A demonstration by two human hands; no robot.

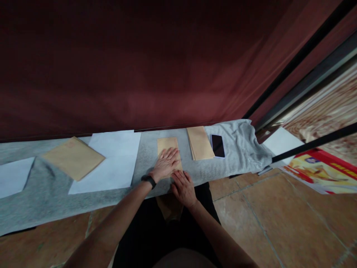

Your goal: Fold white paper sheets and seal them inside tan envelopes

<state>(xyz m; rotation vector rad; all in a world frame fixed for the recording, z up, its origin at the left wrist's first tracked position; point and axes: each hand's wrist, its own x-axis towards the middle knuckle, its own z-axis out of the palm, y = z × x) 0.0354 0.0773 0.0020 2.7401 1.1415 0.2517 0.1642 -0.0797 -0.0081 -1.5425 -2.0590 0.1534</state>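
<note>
A tan paper envelope (167,143) lies on the grey cloth in front of me. My left hand (166,162), with a black band on the wrist, rests flat on it with fingers stretched out. At its near right corner my right hand (184,187) lies with fingers extended, touching the envelope's lower edge. Just to the right is a small stack of tan envelopes (200,143). Further left, a pile of larger tan envelopes (74,158) lies partly over white paper sheets (114,163). The lower part of the envelope under my hands is hidden.
Grey cloth (150,149) covers the long narrow table. A dark phone (218,146) lies beside the right-hand stack, and another white sheet (13,176) at far left. A dark red curtain (139,74) hangs behind. Black bars and a printed box (326,169) stand at right.
</note>
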